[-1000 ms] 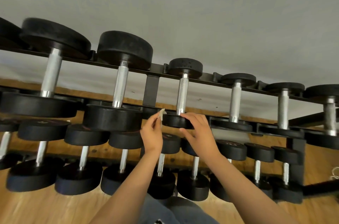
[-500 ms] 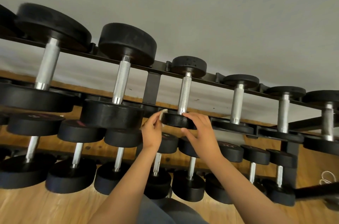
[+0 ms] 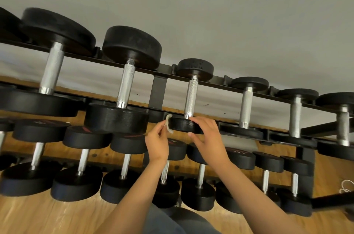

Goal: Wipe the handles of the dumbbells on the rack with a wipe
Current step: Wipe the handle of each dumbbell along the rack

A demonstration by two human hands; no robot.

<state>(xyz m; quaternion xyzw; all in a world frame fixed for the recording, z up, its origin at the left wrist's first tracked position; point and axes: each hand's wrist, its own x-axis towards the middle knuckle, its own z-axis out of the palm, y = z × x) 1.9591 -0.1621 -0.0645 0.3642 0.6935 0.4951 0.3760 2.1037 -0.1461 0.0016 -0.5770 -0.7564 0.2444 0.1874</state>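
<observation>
A black two-tier rack (image 3: 160, 88) holds rows of black dumbbells with knurled silver handles. My left hand (image 3: 157, 141) pinches a small white wipe (image 3: 168, 124) beside the near head of the third top-row dumbbell (image 3: 184, 125). My right hand (image 3: 206, 136) grips that near head from the front, thumb under it and fingers over its top. The silver handle (image 3: 190, 97) of this dumbbell rises bare above both hands. The wipe touches the left edge of the head, not the handle.
Larger dumbbells (image 3: 124, 82) sit to the left on the top tier, smaller ones (image 3: 247, 105) to the right. The lower tier (image 3: 126, 164) carries several more below my hands. Behind is a grey wall, below a wooden floor (image 3: 38, 218). My knee (image 3: 183, 220) shows at the bottom.
Both hands stay on the same dumbbell head with the wipe at its left edge. The view has shifted slightly; the hands barely moved.
</observation>
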